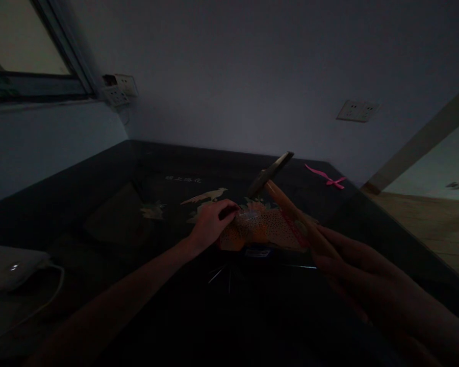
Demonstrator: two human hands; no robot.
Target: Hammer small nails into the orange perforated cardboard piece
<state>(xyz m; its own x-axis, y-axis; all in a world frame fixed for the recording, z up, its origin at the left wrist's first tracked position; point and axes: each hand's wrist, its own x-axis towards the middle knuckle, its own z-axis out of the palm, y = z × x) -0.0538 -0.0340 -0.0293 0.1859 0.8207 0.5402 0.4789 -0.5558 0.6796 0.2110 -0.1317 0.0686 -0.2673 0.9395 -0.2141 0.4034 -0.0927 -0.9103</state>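
Note:
The view is dark. My right hand (352, 265) is wrapped round the wooden handle of a hammer (286, 201), whose metal head is raised above the table, pointing up and away. My left hand (210, 221) has thumb and fingertips pinched together at the left edge of a spotted orange and pink piece (270, 229). Whatever lies between those fingertips is too small and dim to make out. The spotted piece rests on the dark, glossy table (164, 306), below the hammer. A small dark blue item (257, 252) lies at its near edge.
A white device (13, 267) with a cable sits at the left. A pink ribbon (327, 178) lies near the far right corner. Printed flowers and a bird (206, 195) decorate the tabletop. Wall sockets (356, 110) are on the wall behind.

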